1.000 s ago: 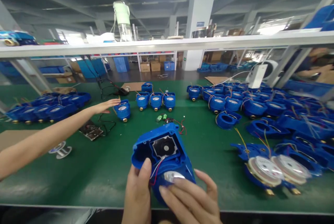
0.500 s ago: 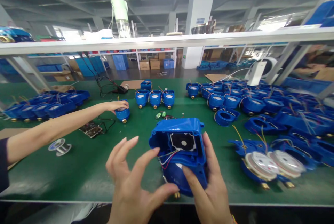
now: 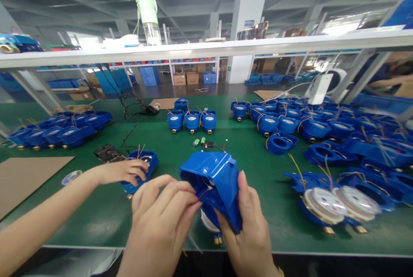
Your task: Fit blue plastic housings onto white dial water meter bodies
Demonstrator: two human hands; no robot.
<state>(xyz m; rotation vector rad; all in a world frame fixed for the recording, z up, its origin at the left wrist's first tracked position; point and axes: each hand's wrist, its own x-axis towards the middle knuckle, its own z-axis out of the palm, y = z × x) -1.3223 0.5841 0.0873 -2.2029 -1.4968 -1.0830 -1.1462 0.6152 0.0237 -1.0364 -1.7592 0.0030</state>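
Note:
A blue water meter housing [image 3: 211, 167] is tilted in front of me, its open compartment turned to the left. My right hand [image 3: 250, 221] grips it from the right, thumb on the lower front and fingers along the side. At the compartment's mouth, my left hand [image 3: 161, 214] is closed in a pinch on thin wires [image 3: 203, 192], a red one showing beside the fingertips. The inside of the compartment is mostly hidden. Below the housing, part of a white round dial and a brass fitting [image 3: 218, 238] show.
To the left, another person's hand [image 3: 127, 171] rests on a blue meter [image 3: 151, 166]. Small green cylinders [image 3: 199, 141] with wires lie beyond my housing. Meters with bare white dials [image 3: 324, 204] and many blue meters [image 3: 314, 128] fill the right. A white shelf [image 3: 193, 50] crosses above the table.
My left hand has gone from spread fingers to a pinch at the compartment. The housing has tilted and turned left. The other person's hand has brought a meter nearer.

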